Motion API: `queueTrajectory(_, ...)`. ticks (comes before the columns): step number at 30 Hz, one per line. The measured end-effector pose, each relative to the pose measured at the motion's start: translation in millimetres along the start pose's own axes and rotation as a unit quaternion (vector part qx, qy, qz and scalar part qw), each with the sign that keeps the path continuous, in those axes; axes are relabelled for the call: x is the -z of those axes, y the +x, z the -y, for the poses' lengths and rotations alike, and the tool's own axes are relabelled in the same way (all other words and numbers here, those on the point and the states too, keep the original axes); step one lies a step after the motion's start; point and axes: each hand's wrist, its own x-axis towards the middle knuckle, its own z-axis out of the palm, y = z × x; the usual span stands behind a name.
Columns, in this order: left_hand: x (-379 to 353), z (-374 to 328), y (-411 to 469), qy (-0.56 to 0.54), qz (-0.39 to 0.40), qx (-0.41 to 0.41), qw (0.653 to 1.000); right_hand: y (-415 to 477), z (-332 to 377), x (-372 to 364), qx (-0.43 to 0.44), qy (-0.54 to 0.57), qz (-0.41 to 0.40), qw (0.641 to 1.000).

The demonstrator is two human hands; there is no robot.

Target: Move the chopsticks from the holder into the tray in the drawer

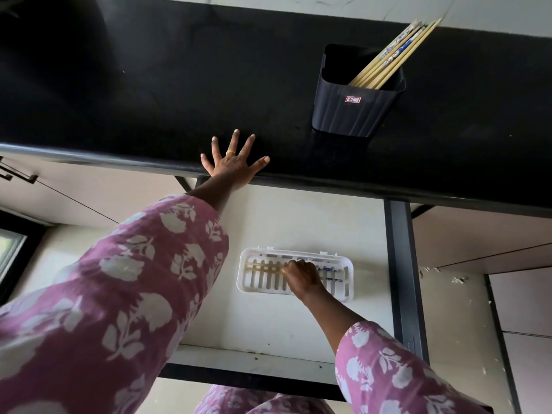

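Observation:
A dark ribbed holder (357, 94) stands on the black counter (149, 85) at the upper right, with several bamboo chopsticks (394, 52) leaning out of it to the right. Below, a white slotted tray (254, 277) lies in the open drawer (298, 222). A pair of chopsticks (264, 268) lies lengthwise in the tray, its patterned ends showing to the right of my hand. My right hand (303, 277) is down in the tray with its fingers closed on those chopsticks. My left hand (231, 161) rests flat on the counter's front edge, fingers spread, holding nothing.
The drawer's dark metal side rail (403, 279) runs down the right. Pale cabinet fronts (507, 249) lie beyond it, and a cabinet door with a dark handle (18, 174) sits at the left. My pink floral sleeves cover much of the lower view.

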Motion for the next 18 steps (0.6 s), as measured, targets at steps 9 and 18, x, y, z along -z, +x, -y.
queueTrajectory(9,1,0,1,-0.004,0.006,0.003,1.000,-3,-2,11,0.016,-0.028,-0.008,0.999)
queueTrajectory(18,5,-1,-4,-0.012,0.025,-0.002,1.000,-10,-38,98,0.127,-0.066,-0.268,0.953)
